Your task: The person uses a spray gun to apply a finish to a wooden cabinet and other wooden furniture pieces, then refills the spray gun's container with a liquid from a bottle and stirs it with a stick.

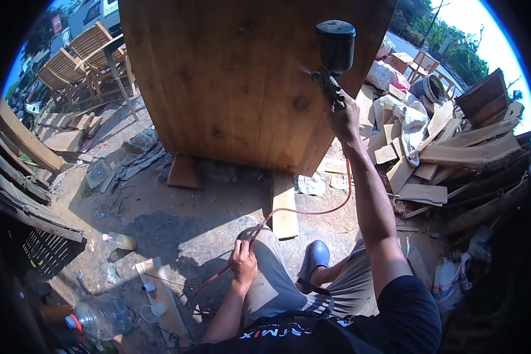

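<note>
My right hand (343, 118) is wrapped round the grip of a spray gun (328, 82), with a dark round paint cup (336, 47) on top. A faint mist shows at its nozzle, which points left across the face of a large brown wooden panel (218, 88). From the gun a reddish hose (301, 211) hangs down and curves back toward my lap. My left hand (242, 263) is closed on that hose, just over my knee. The panel's lower end rests near wooden blocks on the ground; what lies behind it is hidden.
A heap of wood offcuts (448, 159) fills the right side. Slatted wooden chairs (62, 71) stand at the far left. Near my left lie a small bottle (119, 241), a large clear jug (103, 317) and a board (164, 301) bearing a clear cup (153, 311).
</note>
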